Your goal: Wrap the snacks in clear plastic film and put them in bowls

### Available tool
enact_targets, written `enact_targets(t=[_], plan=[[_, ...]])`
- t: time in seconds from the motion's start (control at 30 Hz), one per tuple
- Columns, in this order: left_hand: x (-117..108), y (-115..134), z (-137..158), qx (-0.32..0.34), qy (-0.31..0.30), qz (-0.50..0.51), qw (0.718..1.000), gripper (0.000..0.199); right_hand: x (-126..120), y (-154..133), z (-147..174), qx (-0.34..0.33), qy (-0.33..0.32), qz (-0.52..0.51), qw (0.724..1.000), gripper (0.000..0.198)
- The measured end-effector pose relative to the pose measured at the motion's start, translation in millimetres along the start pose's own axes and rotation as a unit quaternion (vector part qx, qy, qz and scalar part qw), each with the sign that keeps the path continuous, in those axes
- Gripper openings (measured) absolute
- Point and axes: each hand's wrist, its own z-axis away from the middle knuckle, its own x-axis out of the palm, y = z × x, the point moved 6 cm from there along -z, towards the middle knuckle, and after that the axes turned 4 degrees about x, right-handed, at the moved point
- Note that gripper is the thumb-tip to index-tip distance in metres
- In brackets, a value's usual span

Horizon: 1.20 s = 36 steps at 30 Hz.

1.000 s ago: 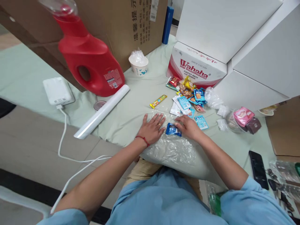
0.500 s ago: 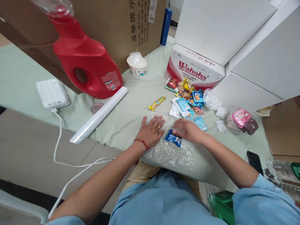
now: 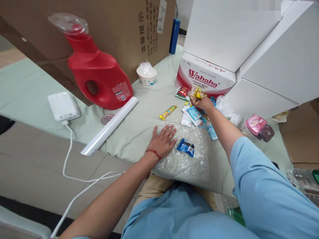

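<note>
My left hand (image 3: 163,142) lies flat with its fingers spread on the left part of a clear plastic bag (image 3: 196,167). A small blue snack packet (image 3: 185,147) rests on the bag, just right of that hand. My right hand (image 3: 205,105) reaches into a heap of wrapped snacks (image 3: 196,94); its fingertips are hidden among the packets. Light blue and white sachets (image 3: 193,113) lie just below it, and another light blue sachet (image 3: 211,132) is nearer to me. A yellow snack stick (image 3: 167,113) sits apart, left of the heap.
Behind the heap stands a Wahaha carton (image 3: 204,75) beneath white boxes. To the left are a red detergent bottle (image 3: 104,76), a white roll (image 3: 109,127), a white power bank (image 3: 63,105) with a cable, and a paper cup (image 3: 146,75). A pink packet (image 3: 256,123) lies at right.
My right hand has left the blue packet and moved forward and right into the snack heap. The blue packet stays on the bag. My left hand remains flat; the view has shifted slightly.
</note>
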Motion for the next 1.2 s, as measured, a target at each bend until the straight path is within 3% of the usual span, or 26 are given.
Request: enact_targets(t=[0.07,0.13,0.2,0.27,0.4,0.47,0.6,0.77,0.9,1.07,1.2], plan=[[0,0,0,0.0,0.0,-0.001,1.0,0.058,-7,4,6,-0.002,0.011,0.002,1.0,0.051],[0,1,0,0.0,-0.002,-0.005,1.0,0.058,-20,9,21,-0.017,0.07,-0.014,0.997,0.049],[0,2,0,0.001,-0.005,-0.007,1.0,0.058,-32,15,49,-0.054,0.134,-0.067,0.987,0.045],[0,2,0,0.0,-0.005,-0.007,1.0,0.058,-32,20,88,-0.116,0.126,-0.143,0.975,0.038],[-1,2,1,-0.003,-0.001,-0.007,1.0,0.057,1,19,184,-0.271,-0.027,-0.227,0.935,0.031],[-1,2,1,0.0,0.003,-0.009,1.0,0.057,18,17,227,-0.319,-0.038,-0.243,0.915,0.03],[-3,3,2,-0.001,0.007,-0.013,1.0,0.057,53,8,275,-0.372,-0.004,-0.152,0.916,0.06],[-4,4,2,-0.002,0.003,-0.015,1.0,0.057,67,10,284,-0.357,0.028,-0.06,0.932,0.07],[-3,4,2,-0.003,0.003,-0.016,1.0,0.057,67,13,283,-0.344,-0.012,-0.028,0.939,0.062],[-1,3,2,-0.002,0.002,-0.023,1.0,0.058,61,26,268,-0.308,-0.075,-0.081,0.945,0.059],[0,3,2,-0.007,-0.001,-0.025,1.0,0.058,41,46,250,-0.294,-0.059,-0.126,0.945,0.061]])
